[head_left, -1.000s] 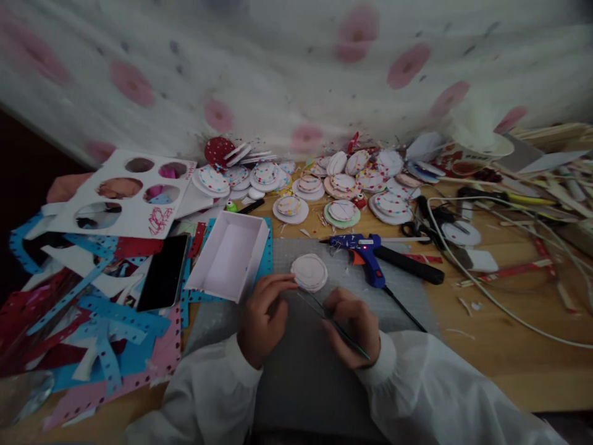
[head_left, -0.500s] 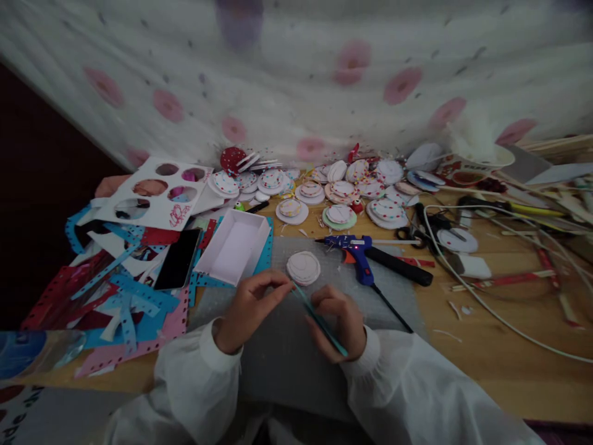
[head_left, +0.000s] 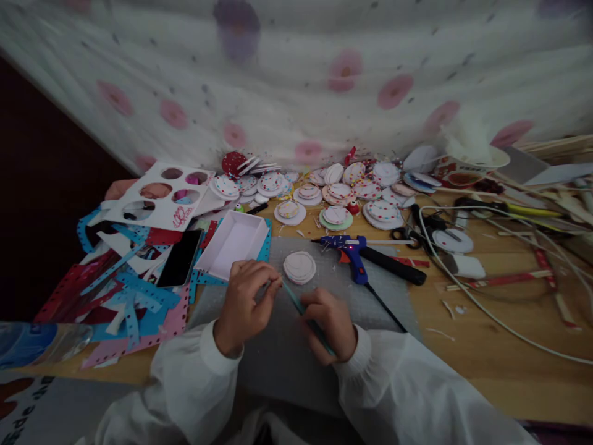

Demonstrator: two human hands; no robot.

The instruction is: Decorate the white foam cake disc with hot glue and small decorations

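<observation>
My right hand (head_left: pixel 327 324) is closed around a slim teal tool, perhaps tweezers (head_left: pixel 294 299), which slants up and left out of my fingers. At its far tip, my left hand (head_left: pixel 248 303) pinches thumb and fingers together; whatever they hold is too small to make out. Just beyond my hands, a stack of white paper discs (head_left: pixel 299 267) lies on the grey mat (head_left: pixel 273 371). Right of the stack rests a blue glue gun (head_left: pixel 354 253) with a lit red light, its nozzle pointing left.
A white box (head_left: pixel 234 242) and a black phone (head_left: pixel 180 258) lie left, beside coloured paper scraps (head_left: pixel 134 303). Several decorated disc stacks (head_left: pixel 383 212) line the back. A white cable (head_left: pixel 456 290) loops at right, and a plastic bottle (head_left: pixel 44 343) lies at the left edge.
My left hand has shifted slightly left, its fingers more curled. My right hand and the teal tool have moved a little left too. The whole view has shifted slightly.
</observation>
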